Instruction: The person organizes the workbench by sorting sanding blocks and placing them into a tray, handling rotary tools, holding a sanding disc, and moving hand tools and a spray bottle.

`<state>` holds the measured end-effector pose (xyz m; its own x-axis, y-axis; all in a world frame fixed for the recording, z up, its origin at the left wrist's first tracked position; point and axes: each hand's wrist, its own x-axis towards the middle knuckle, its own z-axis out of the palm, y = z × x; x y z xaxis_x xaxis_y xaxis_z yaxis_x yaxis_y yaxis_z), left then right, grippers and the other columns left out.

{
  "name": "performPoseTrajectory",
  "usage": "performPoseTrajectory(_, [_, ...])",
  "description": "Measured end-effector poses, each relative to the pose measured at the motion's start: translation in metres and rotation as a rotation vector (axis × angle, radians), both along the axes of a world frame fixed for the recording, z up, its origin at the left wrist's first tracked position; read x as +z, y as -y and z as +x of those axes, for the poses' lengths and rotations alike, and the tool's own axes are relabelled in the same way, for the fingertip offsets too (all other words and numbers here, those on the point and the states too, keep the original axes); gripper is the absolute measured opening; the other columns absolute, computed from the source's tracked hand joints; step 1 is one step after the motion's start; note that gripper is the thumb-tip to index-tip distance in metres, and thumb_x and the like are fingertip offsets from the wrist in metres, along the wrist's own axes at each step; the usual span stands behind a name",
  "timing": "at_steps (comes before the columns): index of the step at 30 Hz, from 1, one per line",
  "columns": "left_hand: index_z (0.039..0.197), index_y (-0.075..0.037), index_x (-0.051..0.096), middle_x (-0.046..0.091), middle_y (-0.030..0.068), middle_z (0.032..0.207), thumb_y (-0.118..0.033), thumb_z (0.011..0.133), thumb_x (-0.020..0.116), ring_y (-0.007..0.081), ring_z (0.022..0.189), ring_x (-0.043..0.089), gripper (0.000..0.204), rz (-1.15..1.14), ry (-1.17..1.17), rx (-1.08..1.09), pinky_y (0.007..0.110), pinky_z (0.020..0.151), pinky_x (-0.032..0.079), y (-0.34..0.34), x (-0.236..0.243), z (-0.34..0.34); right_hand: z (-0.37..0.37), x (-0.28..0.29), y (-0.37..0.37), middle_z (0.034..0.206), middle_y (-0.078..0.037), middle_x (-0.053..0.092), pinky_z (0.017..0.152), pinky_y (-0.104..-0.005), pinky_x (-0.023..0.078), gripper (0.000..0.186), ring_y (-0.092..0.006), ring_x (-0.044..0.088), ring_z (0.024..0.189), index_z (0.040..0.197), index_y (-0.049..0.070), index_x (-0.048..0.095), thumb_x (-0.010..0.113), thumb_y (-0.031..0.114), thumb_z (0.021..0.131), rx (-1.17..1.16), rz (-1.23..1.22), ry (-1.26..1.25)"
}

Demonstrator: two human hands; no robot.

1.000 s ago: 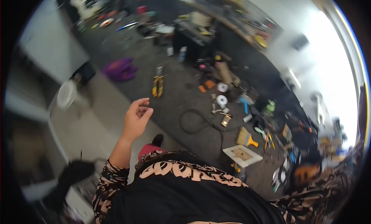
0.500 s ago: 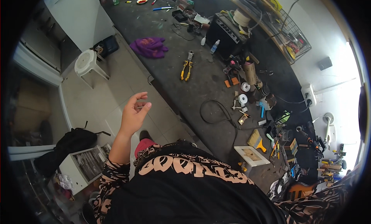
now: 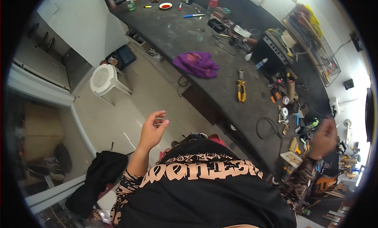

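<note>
My left hand (image 3: 153,129) hangs in the air over the floor, left of the workbench (image 3: 232,117). Its fingers are loosely bent, the thumb apart from them, and nothing shows in it. Above the bench's right part, my right hand (image 3: 325,139) is raised and smeared by motion; its fingers cannot be made out. Small tools and a framed piece (image 3: 291,159) lie close to that hand. Farther up the bench rest pliers with yellow handles (image 3: 241,90) and a crumpled purple cloth (image 3: 195,64). Neither hand touches them.
A white plastic stool (image 3: 104,80) stands on the tiled floor at the left, with a black bag (image 3: 106,167) nearer me. On the bench are a black amplifier-like box (image 3: 271,50), a looped cable (image 3: 267,127) and a small dish (image 3: 165,6). A wire rack (image 3: 328,68) hangs on the wall.
My view has swung left, so the bench's things sit farther right. My right hand has come into view over the bench. The left hand stays half-curled in the air.
</note>
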<state>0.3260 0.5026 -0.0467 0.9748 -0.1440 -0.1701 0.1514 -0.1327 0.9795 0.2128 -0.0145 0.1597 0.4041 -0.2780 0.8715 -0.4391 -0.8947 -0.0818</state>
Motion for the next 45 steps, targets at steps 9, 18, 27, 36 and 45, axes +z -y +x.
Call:
performPoseTrajectory(9, [0.124, -0.004, 0.060, 0.061, 0.0110, 0.114, -0.013, 0.089, 0.070, 0.0195, 0.097, 0.065, 0.037, 0.182, 0.108, -0.042, 0.031, 0.083, 0.054, -0.089, -0.012, 0.181, 0.184, -0.201, -0.216, 0.084, -0.013, 0.067, 0.067, -0.0347, 0.053, 0.021, -0.0261, 0.067, 0.072, 0.104, 0.005, 0.069, 0.069, 0.011, 0.084, 0.603, 0.751, -0.725])
performPoseTrajectory(18, [0.124, -0.008, 0.060, 0.062, 0.0096, 0.116, -0.017, 0.086, 0.073, 0.0207, 0.098, 0.065, 0.041, 0.465, 0.016, 0.040, 0.035, 0.081, 0.052, -0.181, -0.028, 0.365, 0.488, -0.204, -0.295, 0.087, -0.010, 0.068, 0.072, -0.0415, 0.050, 0.022, -0.0280, 0.066, 0.081, 0.106, 0.007, 0.067, 0.069, 0.016, 0.086, 0.755, 0.618, -0.641])
performPoseTrajectory(27, [0.128, -0.004, 0.055, 0.057, 0.0180, 0.121, -0.013, 0.082, 0.074, 0.0363, 0.114, 0.056, 0.050, 0.723, 0.425, -0.179, 0.041, 0.099, 0.045, -0.233, -0.025, 0.613, 0.566, -0.200, -0.321, 0.084, -0.013, 0.066, 0.071, -0.0397, 0.051, 0.023, -0.0304, 0.065, 0.078, 0.107, 0.004, 0.067, 0.071, 0.015, 0.086, 0.512, 0.708, -0.696])
performPoseTrajectory(36, [0.139, 0.002, 0.037, 0.050, 0.0241, 0.130, -0.027, 0.074, 0.086, 0.0377, 0.119, 0.052, 0.086, 0.676, 0.483, 0.236, 0.044, 0.102, 0.044, -0.275, -0.066, 0.930, 0.605, -0.223, -0.429, 0.089, -0.013, 0.069, 0.073, -0.0322, 0.053, 0.024, -0.0209, 0.067, 0.078, 0.109, 0.001, 0.069, 0.070, 0.013, 0.088, -0.131, 1.081, -0.508])
performPoseTrajectory(45, [0.117, 0.003, 0.057, 0.069, 0.0202, 0.106, -0.031, 0.068, 0.090, 0.0351, 0.097, 0.068, 0.069, 0.403, 0.387, 0.056, 0.040, 0.086, 0.052, -0.280, -0.097, 1.020, 0.878, -0.223, -0.525, 0.103, -0.015, 0.066, 0.090, -0.0410, 0.047, 0.031, -0.0328, 0.061, 0.100, 0.114, 0.005, 0.065, 0.071, 0.017, 0.086, 0.360, 0.915, -0.609])
